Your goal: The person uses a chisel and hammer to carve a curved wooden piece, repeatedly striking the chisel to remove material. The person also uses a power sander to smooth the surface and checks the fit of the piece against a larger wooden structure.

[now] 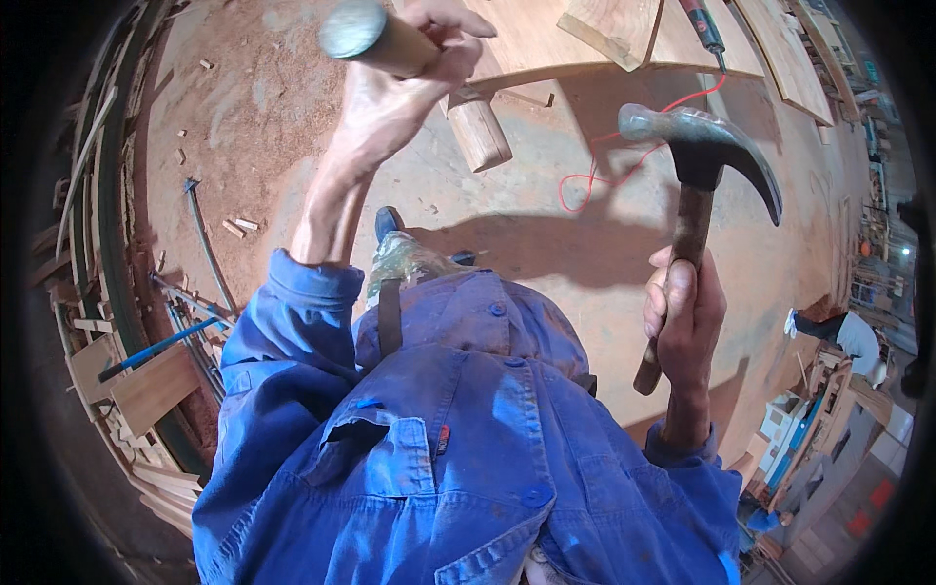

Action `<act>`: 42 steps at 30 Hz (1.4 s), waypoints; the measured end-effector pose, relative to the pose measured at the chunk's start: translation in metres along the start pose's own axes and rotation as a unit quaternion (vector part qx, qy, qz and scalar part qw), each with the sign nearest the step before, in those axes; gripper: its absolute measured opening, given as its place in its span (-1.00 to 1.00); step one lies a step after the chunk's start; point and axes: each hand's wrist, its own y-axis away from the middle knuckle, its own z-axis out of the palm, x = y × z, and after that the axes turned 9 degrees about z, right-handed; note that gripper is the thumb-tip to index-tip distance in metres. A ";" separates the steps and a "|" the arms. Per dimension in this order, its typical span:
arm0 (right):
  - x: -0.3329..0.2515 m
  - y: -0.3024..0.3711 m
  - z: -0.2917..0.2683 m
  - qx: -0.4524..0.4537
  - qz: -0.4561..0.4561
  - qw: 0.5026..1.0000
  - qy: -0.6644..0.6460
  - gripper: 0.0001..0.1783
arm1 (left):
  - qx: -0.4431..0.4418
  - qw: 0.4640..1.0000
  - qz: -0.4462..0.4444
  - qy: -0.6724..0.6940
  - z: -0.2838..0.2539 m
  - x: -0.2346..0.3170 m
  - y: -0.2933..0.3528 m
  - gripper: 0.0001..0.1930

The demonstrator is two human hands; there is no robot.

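Gripping a post [382,44] in left hand [448,66] by left edge of surface [531,44], hammer [696,161] in right hand [690,312] off near edge. Probably lining up a hit tbh, so calls for steady aim.

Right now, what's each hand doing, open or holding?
Left hand: holding a short thick cylinder.
Right hand: closed around the handle of a claw hammer.

We see a woodworking workshop, judging by the planks [783,58], the claw hammer [697,161], the offcuts [234,229] scattered over the dusty floor [283,127] and the timber [156,388] piled at the left.
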 end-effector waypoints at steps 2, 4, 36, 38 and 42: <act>-0.001 0.001 0.000 0.000 0.002 1.000 -0.004 -0.71 | -0.010 0.996 0.001 -0.084 0.006 -0.006 -0.001 -0.79; 0.002 0.000 -0.003 -0.007 -0.007 1.000 -0.006 -0.72 | -0.004 0.988 -0.152 0.027 0.022 0.003 -0.012 -0.83; 0.003 0.016 -0.021 0.045 0.018 0.998 -0.044 -0.58 | -0.184 0.964 0.067 -0.179 0.117 -0.021 0.004 -0.60; 0.006 0.014 -0.024 0.037 0.014 0.999 -0.029 -0.57 | -0.168 0.966 0.064 -0.186 0.114 -0.028 0.001 -0.60; 0.005 0.016 -0.025 0.036 0.036 0.998 -0.043 -0.55 | -0.140 0.969 0.064 -0.195 0.116 -0.031 -0.002 -0.59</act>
